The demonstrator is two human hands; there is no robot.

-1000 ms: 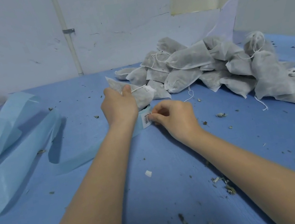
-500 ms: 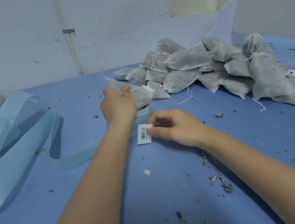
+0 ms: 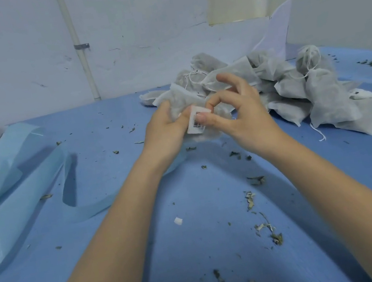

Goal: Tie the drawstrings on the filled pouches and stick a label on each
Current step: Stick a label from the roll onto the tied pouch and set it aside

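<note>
**Label pressed to a pouch held between 2 hands**

The left hand grips a filled white pouch, lifted above the blue table; its fingers curl round the pouch's left side and the thumb lies along the front. The label, a small white sticker with a barcode, sits on the pouch's front face just right of that thumb. The right hand pinches the label: the thumb tip presses on its right edge and the index finger curls over its top, while the other 3 fingers spread up and away, touching nothing. Behind and to the right of both hands lies the pile of more pouches, several with white strings trailing loose.

The held pouch is mostly covered by the hands, so its drawstring and neck cannot be made out. The label's upper part is blurred and partly under the index finger (only the barcode's lower bars read clearly), and whether it is fully stuck down cannot be told. The liner, a pale blue strip curling at the left, runs under the left forearm and is cut off by the left edge. Dry herb bits scatter over the table.
</note>
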